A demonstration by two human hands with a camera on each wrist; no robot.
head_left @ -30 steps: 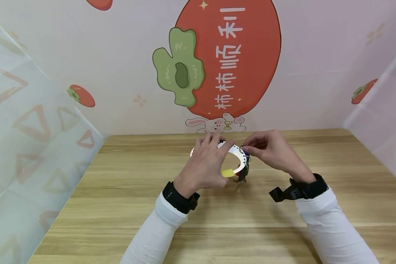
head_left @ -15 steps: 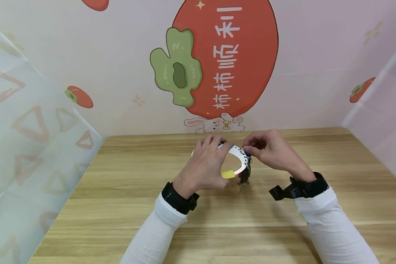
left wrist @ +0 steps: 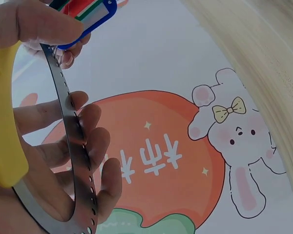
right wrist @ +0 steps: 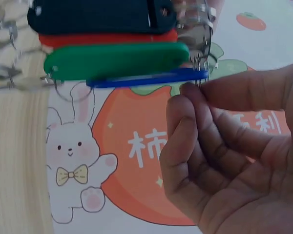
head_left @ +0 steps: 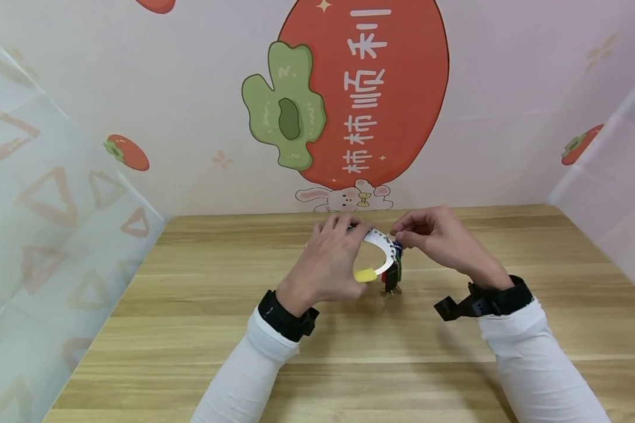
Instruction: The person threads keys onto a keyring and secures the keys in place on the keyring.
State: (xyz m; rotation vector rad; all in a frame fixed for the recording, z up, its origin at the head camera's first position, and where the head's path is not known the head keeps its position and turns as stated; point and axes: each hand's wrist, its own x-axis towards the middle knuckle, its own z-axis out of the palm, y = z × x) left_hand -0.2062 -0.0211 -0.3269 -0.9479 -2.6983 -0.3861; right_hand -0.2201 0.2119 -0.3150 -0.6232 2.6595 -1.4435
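My left hand (head_left: 328, 258) grips a flat metal key hoop (head_left: 390, 252) above the table. Along the hoop's outer edge runs a row of small holes, and a yellow grip (left wrist: 7, 122) covers part of it. In the left wrist view the fingers curl round the band. Key tags (head_left: 392, 276) hang from the hoop's right side: a dark one (right wrist: 102, 17), a red one (right wrist: 107, 40), a green one (right wrist: 117, 61) and a blue one (right wrist: 151, 78). Thumb and forefinger of my right hand (head_left: 444, 244) pinch at the blue tag's end, by its thin wire rings (right wrist: 198, 48).
Below the hands is a wooden table (head_left: 217, 329). Keys (right wrist: 19, 80) dangle from the far ends of the tags. Behind the table rises a pale backdrop (head_left: 481, 153) printed with a large red persimmon, and further printed sheets stand at both sides.
The tags hang a little straighter below the hoop. My right hand has shifted slightly to the right, still pinching at the blue tag, while the left hand keeps its grip almost in place.
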